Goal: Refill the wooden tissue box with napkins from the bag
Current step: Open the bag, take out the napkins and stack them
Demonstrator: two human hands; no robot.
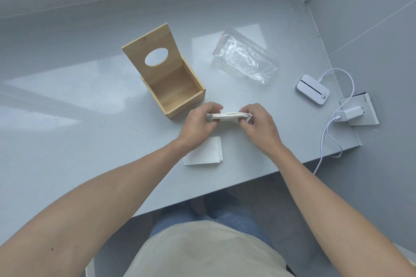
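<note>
The wooden tissue box (175,99) stands on the grey counter with its lid (153,51) swung up; the lid has an oval hole and the inside is bare. Just in front of the box, my left hand (198,126) and my right hand (258,126) pinch the two ends of a flat stack of white napkins (229,116), held edge-on above the counter. The clear zip bag (245,58) with a red seal strip lies flat and looks empty, behind and to the right of the box.
A white napkin or card (207,152) lies on the counter under my left wrist. A small white device (313,92) with a cable (326,132) and a plugged charger (351,114) sit at the right. The counter's front edge (225,191) runs diagonally near me.
</note>
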